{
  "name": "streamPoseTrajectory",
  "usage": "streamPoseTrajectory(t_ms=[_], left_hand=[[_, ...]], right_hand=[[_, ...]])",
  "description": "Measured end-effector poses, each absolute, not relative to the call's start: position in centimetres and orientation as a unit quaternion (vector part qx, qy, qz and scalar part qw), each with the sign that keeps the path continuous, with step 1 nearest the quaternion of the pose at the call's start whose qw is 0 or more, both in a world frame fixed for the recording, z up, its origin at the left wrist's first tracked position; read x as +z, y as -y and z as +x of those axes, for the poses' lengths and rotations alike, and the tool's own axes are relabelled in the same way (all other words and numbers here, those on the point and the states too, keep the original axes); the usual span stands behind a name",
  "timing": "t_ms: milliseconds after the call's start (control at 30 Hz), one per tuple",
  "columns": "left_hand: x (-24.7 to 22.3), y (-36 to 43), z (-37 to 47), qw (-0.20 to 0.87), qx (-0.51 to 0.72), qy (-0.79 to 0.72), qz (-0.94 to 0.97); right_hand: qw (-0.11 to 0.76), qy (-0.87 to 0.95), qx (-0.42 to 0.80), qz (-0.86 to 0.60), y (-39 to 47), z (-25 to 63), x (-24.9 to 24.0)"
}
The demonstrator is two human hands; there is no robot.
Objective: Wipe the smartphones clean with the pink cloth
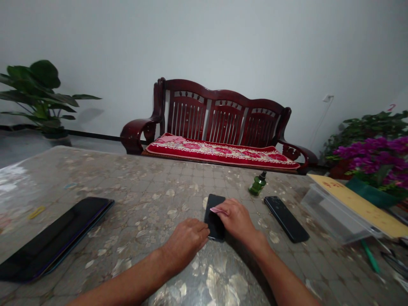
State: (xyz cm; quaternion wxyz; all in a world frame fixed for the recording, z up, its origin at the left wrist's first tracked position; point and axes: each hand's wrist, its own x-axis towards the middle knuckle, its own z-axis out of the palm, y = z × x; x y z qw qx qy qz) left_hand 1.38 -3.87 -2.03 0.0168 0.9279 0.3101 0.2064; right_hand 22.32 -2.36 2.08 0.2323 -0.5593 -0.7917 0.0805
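Phone is laid flat on the tabletop, screen up, right in front of the person, between both hands. Slim black slab, rounded corners, long side pointed away from the near edge. Screen is seen dark, nothing lit. Thin lighter rim is shown along the left and bottom edges. Upper part of the screen is left uncovered; part of the right side is hidden by the right hand.

Pink cloth is pinched between the fingers of the right hand, held over the upper-middle of the screen. Only a small folded bit is exposed; the rest is hidden in the grip. Whether the glass is touched by it can't be told.

Left hand is placed at the phone's lower left edge, fingers bent and bunched together, tips set against the side. Whether the edge is gripped or merely steadied can't be told.

Nearby, right: second phone is laid at a slant, dark back up, camera cluster at the far end. Green bottle with a black top is stood upright just beyond it. Clear plastic box is set farther right, partly covered by a yellow board. Far left: large dark tablet is laid flat, glossy face up, bluish edge visible.
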Motion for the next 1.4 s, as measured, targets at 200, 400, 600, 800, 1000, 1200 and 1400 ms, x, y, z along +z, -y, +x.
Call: streamPoseTrajectory(t_ms=[200,400,600,800,1000,1200,1400], left_hand=[[-2.4,3.7,1.3,0.024,0.218,-0.299,0.929],[-2.1,3.8,1.4,0.03,0.204,-0.308,0.929],[-1.5,3.9,1.5,0.033,0.177,-0.317,0.931],[-1.5,3.9,1.4,0.026,0.185,-0.315,0.93],[-1.2,4.1,1.5,0.02,0.162,-0.323,0.932],[-1.3,4.1,1.5,0.021,0.171,-0.326,0.93],[-1.6,4.2,1.5,0.015,0.184,-0.324,0.928]], right_hand=[[0.391,0.66,0.213,-0.605,0.6,22.7,0.8],[0.446,0.61,0.306,-0.578,-0.1,22.7,-0.3],[0.383,0.725,0.066,-0.568,1.1,22.7,1.2],[0.308,0.791,0.029,-0.529,2.0,22.5,1.0],[0.272,0.801,0.036,-0.533,3.5,22.4,0.6],[0.262,0.792,-0.009,-0.552,4.1,22.0,1.0],[0.289,0.786,-0.044,-0.545,4.6,22.3,0.0]])
